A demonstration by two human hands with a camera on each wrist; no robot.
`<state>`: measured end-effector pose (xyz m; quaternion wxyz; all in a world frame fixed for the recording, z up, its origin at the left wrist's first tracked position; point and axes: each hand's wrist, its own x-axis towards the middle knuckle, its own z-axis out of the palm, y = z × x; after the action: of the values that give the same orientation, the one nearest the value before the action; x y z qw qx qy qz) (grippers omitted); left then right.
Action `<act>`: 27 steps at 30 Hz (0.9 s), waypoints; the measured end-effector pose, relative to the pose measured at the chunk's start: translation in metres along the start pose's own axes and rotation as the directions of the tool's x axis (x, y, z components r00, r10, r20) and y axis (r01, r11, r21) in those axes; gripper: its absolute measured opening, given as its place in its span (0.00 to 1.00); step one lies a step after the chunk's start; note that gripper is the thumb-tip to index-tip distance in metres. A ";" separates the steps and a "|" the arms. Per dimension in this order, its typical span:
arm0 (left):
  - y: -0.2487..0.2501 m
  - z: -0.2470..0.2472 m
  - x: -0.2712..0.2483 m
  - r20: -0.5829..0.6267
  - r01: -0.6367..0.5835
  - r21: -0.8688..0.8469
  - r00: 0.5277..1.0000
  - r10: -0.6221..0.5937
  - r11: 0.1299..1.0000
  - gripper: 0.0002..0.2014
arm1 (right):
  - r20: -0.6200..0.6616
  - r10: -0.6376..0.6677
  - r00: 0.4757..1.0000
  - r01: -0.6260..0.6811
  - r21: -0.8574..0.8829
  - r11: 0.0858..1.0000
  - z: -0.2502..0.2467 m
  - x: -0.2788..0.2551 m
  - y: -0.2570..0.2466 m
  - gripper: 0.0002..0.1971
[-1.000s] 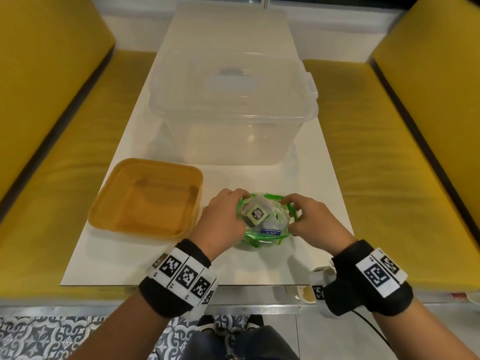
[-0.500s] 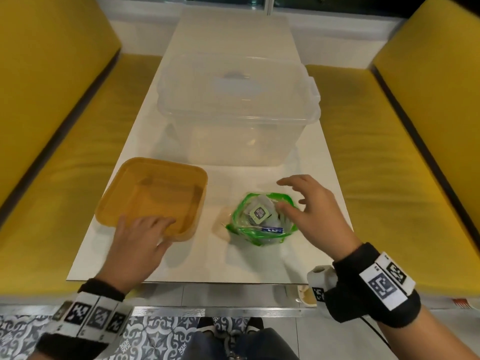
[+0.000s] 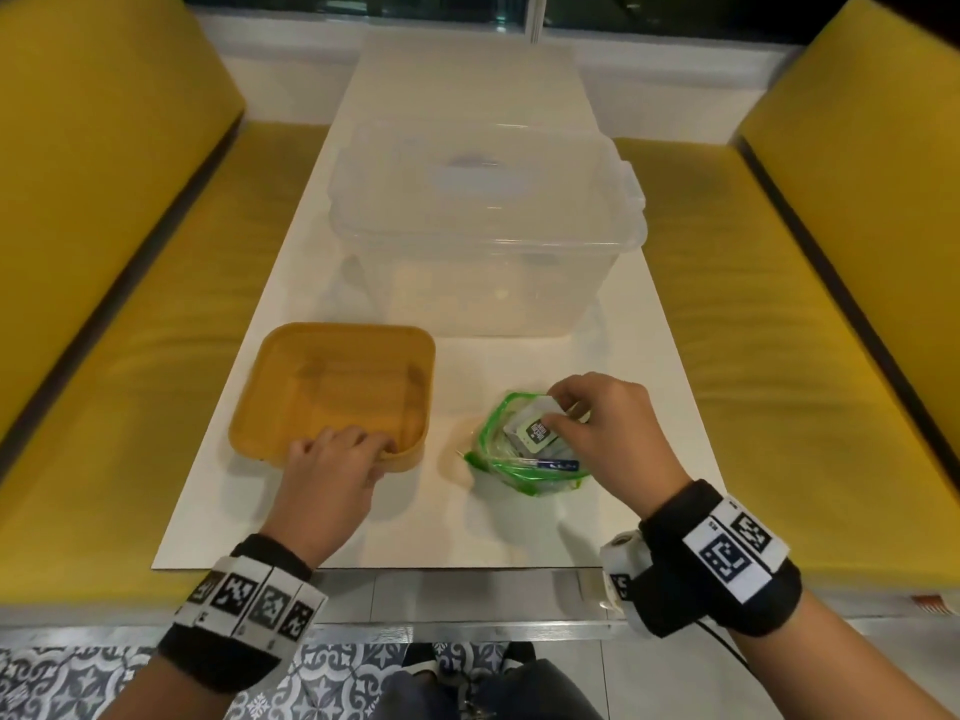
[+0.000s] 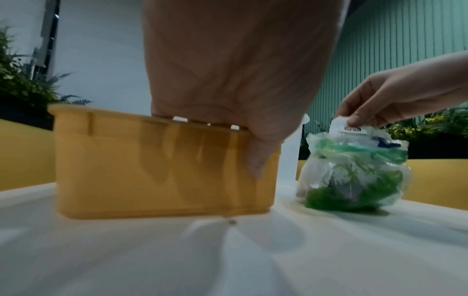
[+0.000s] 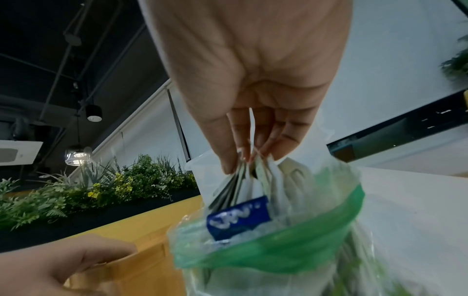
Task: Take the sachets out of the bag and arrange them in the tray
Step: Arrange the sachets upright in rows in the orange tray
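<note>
A clear bag with a green zip rim [image 3: 524,472] [image 4: 354,172] [image 5: 273,248] stands open on the white table, stuffed with sachets. My right hand [image 3: 558,415] [image 4: 353,120] [image 5: 243,160] reaches into its mouth and pinches the top of a few white sachets [image 3: 535,431] [image 4: 352,129] [image 5: 243,186]. The orange tray [image 3: 332,387] [image 4: 162,160] sits left of the bag, with nothing in it. My left hand [image 3: 358,449] [image 4: 253,156] [image 5: 76,258] grips the tray's near right rim, fingers inside and thumb on the outer wall.
A large clear lidded storage box [image 3: 483,241] stands behind the tray and bag. Yellow bench seats [image 3: 130,356] run along both sides of the table. The table's near edge [image 3: 363,566] lies just in front of my wrists.
My left hand left the bag, crossed to the tray and now grips its near rim. My right hand went from holding the bag's rim to pinching sachets inside it.
</note>
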<state>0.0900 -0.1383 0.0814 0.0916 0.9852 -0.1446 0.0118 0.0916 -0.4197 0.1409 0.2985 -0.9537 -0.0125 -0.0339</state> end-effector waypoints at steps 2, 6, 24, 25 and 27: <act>0.000 -0.010 -0.001 0.014 0.010 -0.040 1.000 -0.010 0.999 0.16 | -0.007 0.011 1.000 -0.011 0.006 1.000 -0.001 0.002 0.001 0.04; 0.019 -0.043 0.006 -0.087 -0.020 -0.323 0.996 -0.009 0.946 0.14 | -0.061 0.039 0.997 -0.032 0.111 0.993 -0.011 0.007 -0.002 0.02; 0.096 -0.056 0.060 -0.007 0.045 -0.916 0.992 -0.128 0.398 0.06 | -0.001 0.092 0.996 -0.075 0.574 0.816 -0.041 0.014 -0.014 0.04; 0.090 -0.053 0.059 0.014 0.075 -0.925 0.987 -0.163 0.373 0.07 | 0.010 0.080 0.997 -0.076 0.452 0.889 -0.036 0.013 -0.011 0.05; 0.086 -0.049 0.055 0.056 0.126 -0.934 0.976 -0.210 0.334 0.08 | 0.127 0.053 0.991 -0.069 0.127 0.990 -0.021 0.009 -0.009 0.11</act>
<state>0.1186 -0.2257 0.1475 0.6409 0.7660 -0.0200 -0.0454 0.0992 -0.4244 0.1640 0.3598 -0.9324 -0.0040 0.0350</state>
